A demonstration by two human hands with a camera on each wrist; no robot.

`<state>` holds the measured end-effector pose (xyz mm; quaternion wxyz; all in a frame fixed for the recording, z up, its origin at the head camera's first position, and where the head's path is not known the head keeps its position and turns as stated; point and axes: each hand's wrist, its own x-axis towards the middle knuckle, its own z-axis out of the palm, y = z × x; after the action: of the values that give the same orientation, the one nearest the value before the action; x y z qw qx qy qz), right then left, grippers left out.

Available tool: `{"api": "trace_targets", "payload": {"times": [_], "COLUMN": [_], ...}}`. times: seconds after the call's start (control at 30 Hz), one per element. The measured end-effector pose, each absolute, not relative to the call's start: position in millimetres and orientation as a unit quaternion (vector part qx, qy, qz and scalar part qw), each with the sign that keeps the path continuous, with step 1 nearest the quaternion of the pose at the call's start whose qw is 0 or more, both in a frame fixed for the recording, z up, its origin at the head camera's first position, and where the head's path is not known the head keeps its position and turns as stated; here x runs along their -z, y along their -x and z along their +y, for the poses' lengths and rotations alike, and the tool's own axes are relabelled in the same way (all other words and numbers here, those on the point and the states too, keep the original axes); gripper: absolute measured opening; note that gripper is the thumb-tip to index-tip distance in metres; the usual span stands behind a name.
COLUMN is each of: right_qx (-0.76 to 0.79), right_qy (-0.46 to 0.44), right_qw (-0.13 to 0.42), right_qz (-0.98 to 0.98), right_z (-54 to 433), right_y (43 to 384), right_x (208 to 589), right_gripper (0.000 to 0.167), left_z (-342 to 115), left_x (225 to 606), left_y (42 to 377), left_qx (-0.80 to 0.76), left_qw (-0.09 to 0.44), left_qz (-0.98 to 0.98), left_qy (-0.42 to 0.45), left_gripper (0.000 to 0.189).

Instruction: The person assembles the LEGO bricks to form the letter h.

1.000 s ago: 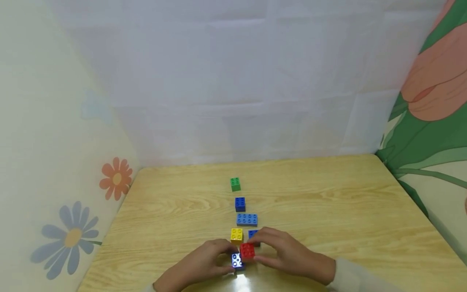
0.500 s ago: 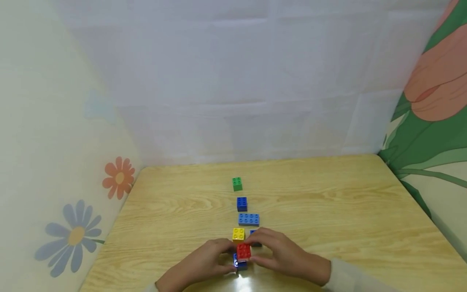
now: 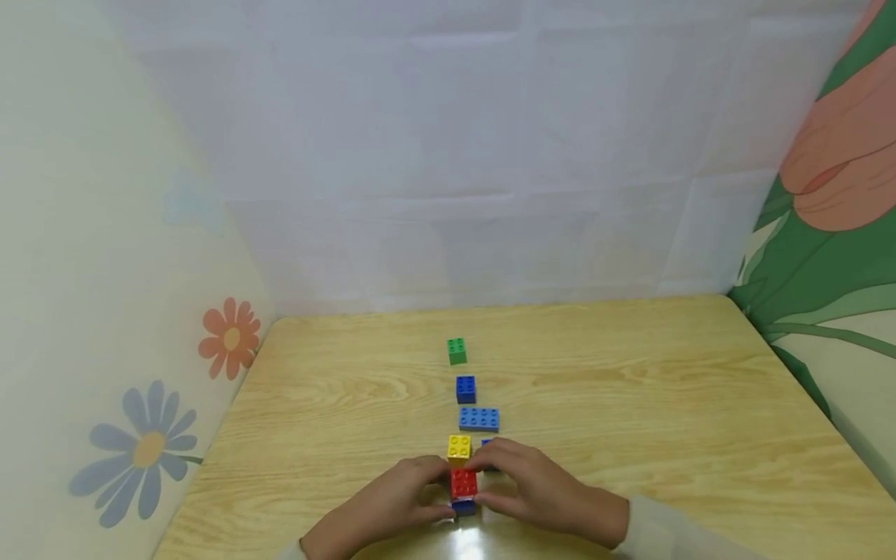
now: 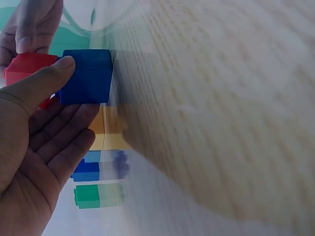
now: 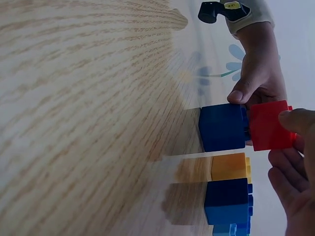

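In the head view my left hand (image 3: 392, 498) pinches a dark blue toy brick (image 4: 86, 76) between thumb and fingers at the front of the table. Its studs point toward a red brick (image 5: 269, 125), which my right hand (image 3: 542, 490) holds by thumb and fingertips right over it. The right wrist view shows the red brick lined up with the blue one's studs, a narrow gap still showing between them. A yellow brick (image 3: 459, 449) stands just beyond the red one, and a second dark blue brick (image 5: 226, 201) is partly hidden behind my right hand in the head view.
Farther back on the wood-grain table (image 3: 616, 373) lie a long light blue brick (image 3: 479, 419), another dark blue brick (image 3: 465, 389) and a green brick (image 3: 456, 351), roughly in a line. A white cloth (image 3: 448, 155) hangs behind the table's far edge.
My right hand has brought the red brick leftward from beside the blue brick to directly above it. My left hand keeps its grip on the blue brick.
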<state>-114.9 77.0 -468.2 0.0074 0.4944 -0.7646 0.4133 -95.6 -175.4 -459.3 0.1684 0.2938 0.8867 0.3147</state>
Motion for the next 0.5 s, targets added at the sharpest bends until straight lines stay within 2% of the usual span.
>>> {"api": "trace_targets", "payload": {"times": [0.5], "right_qx": [-0.394], "right_qy": [-0.497], "right_qw": [0.005], "right_qz": [-0.773], "right_z": [75.8], "right_y": [113.5], "right_x": [467.7], "right_gripper": [0.035], "left_z": [-173.9], "left_x": [457.9], "left_y": [95.2], "left_qx": [-0.304], "left_qw": [0.175], "left_qz": [0.892], "left_qy": [-0.286], "left_gripper": [0.036]}}
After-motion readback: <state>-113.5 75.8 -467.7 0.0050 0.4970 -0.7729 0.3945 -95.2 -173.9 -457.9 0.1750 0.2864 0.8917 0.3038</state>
